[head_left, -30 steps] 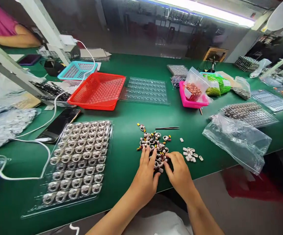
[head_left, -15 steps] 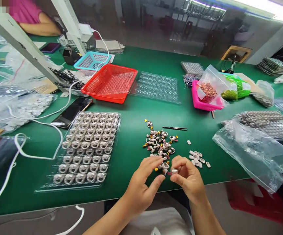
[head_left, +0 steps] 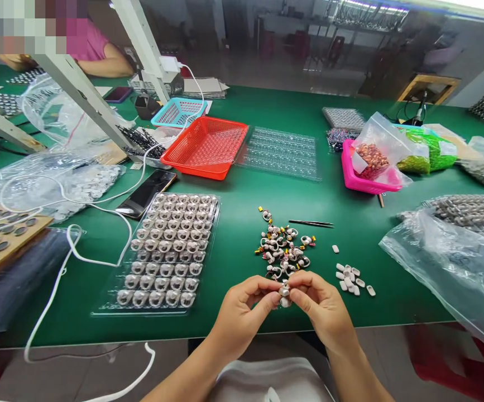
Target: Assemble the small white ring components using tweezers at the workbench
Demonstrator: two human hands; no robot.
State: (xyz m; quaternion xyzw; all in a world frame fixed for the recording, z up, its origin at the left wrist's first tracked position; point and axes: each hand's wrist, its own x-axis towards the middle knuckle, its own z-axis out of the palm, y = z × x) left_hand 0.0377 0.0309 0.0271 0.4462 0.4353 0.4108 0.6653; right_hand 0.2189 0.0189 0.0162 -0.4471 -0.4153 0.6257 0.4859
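Note:
My left hand (head_left: pixel 242 312) and my right hand (head_left: pixel 321 307) meet near the table's front edge, both pinching one small white ring-shaped part (head_left: pixel 284 292) between thumb and fingers. Just beyond them lies a loose pile of similar small parts (head_left: pixel 283 248) with red and yellow bits. A few small white caps (head_left: pixel 350 276) lie to the right of the pile. A clear blister tray (head_left: pixel 166 251) filled with rows of finished parts sits to the left. Thin black tweezers (head_left: pixel 311 223) lie behind the pile.
Farther back stand a red basket (head_left: pixel 204 146), a blue basket (head_left: pixel 178 111), an empty clear tray (head_left: pixel 281 152) and a pink tray (head_left: pixel 365 178) with bagged parts. A phone (head_left: pixel 146 192), white cable (head_left: pixel 70 245) and plastic bags (head_left: pixel 455 268) flank the area. Another person sits at far left.
My hands lifted off the pile and drew back toward me, then closed together on one small part. The view tilted and shifted leftward.

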